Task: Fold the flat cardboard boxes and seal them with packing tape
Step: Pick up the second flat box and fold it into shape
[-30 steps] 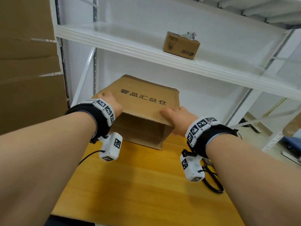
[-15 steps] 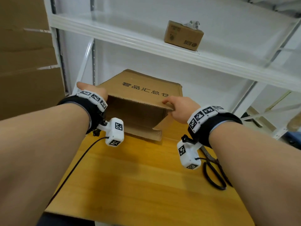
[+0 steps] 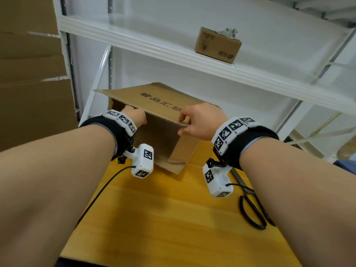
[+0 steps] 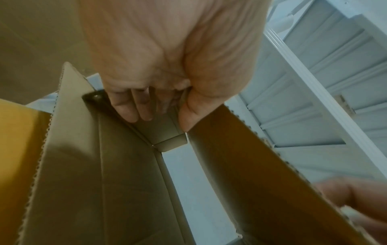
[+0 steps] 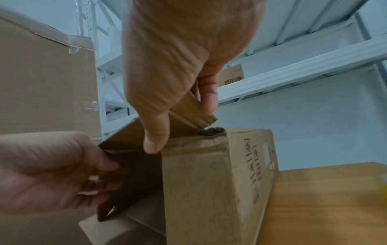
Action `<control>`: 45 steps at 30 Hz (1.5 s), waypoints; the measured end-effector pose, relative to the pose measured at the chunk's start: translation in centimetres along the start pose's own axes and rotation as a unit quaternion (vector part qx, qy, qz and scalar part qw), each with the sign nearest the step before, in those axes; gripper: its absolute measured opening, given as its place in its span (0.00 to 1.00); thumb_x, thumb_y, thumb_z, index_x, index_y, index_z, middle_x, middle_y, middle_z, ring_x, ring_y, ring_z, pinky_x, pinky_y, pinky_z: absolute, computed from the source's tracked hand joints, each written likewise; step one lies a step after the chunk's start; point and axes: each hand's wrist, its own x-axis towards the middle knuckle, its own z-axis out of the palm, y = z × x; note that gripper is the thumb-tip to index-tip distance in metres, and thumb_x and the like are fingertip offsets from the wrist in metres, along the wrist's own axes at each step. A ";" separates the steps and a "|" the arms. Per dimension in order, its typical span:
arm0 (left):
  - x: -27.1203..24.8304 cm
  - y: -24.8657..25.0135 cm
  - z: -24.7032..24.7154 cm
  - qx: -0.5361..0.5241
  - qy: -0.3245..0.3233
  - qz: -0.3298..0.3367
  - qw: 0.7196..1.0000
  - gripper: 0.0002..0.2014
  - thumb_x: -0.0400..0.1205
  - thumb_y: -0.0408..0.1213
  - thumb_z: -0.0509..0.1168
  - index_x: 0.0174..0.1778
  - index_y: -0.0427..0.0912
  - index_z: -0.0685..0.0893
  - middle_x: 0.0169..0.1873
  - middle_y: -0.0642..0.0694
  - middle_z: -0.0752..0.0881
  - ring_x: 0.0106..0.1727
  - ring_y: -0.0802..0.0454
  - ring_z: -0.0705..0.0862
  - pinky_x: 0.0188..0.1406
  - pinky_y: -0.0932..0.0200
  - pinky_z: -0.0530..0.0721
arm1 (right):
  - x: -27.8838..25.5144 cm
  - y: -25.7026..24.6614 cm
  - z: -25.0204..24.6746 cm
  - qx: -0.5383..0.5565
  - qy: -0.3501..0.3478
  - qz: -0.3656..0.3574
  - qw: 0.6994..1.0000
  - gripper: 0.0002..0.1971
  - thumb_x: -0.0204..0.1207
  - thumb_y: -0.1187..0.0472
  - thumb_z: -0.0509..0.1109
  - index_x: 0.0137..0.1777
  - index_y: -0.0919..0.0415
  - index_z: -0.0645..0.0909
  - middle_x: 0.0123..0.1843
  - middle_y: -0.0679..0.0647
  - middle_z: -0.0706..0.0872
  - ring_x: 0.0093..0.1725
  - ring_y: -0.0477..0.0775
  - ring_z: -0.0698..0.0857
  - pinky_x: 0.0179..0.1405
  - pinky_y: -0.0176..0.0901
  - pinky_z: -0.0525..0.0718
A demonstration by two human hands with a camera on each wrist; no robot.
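A brown cardboard box [image 3: 159, 135] lies on its side on the wooden table [image 3: 154, 218], its open end facing me. Its upper flap [image 3: 154, 101], printed with black characters, sticks out level. My left hand [image 3: 137, 117] reaches in under that flap at the left. In the left wrist view its thumb and fingers [image 4: 134, 109] curl round a side flap's edge. My right hand [image 3: 185, 122] pinches the upper flap's near right corner. The right wrist view shows the thumb [image 5: 155, 137] under the flap [image 5: 188, 114] and the index finger above it. No tape is in view.
Black scissors [image 3: 252, 209] lie on the table right of the box, under my right wrist. A white shelf rack [image 3: 173, 53] stands behind, with a small brown carton [image 3: 217, 45] on it. Large cardboard boxes [image 3: 28, 93] are stacked at the left.
The box's upper flap has swung up from the opening. My left hand moved from the box's outer left side into the opening. My right hand went from resting on top to pinching the flap's corner.
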 end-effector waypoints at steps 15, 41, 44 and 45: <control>-3.1 0.9 2.3 -0.179 -0.099 0.120 0.972 0.21 0.74 0.44 0.77 0.61 0.42 0.83 0.53 0.45 0.86 0.57 0.44 0.83 0.63 0.47 0.80 | 2.1 -4.3 -0.6 -0.054 0.046 -0.014 0.997 0.17 0.74 0.37 0.67 0.50 0.49 0.81 0.37 0.45 0.83 0.38 0.49 0.83 0.36 0.43 0.83; 1.0 -4.6 4.4 -0.367 -0.207 -0.057 0.905 0.14 0.83 0.35 0.66 0.64 0.37 0.81 0.42 0.41 0.88 0.39 0.47 0.89 0.26 0.56 0.85 | 2.8 -4.3 2.8 0.032 -0.167 -0.017 0.985 0.46 0.69 0.41 0.77 0.80 0.22 0.49 0.71 0.52 0.78 0.65 0.56 0.72 0.64 0.60 0.80; 0.5 -4.3 3.9 -0.404 -0.172 -0.065 0.896 0.06 0.83 0.37 0.65 0.43 0.39 0.83 0.30 0.43 0.84 0.27 0.49 0.83 0.20 0.60 0.81 | 3.3 -4.4 2.5 0.024 -0.155 -0.012 0.988 0.49 0.65 0.36 0.78 0.80 0.23 0.51 0.75 0.48 0.76 0.69 0.58 0.70 0.67 0.63 0.76; 0.3 -4.0 3.5 -0.411 -0.166 -0.052 0.895 0.08 0.83 0.37 0.64 0.39 0.40 0.81 0.29 0.44 0.84 0.27 0.49 0.82 0.23 0.60 0.81 | 3.5 -4.5 2.4 0.019 -0.143 -0.011 0.989 0.48 0.67 0.37 0.78 0.81 0.25 0.52 0.75 0.47 0.76 0.70 0.58 0.70 0.67 0.62 0.75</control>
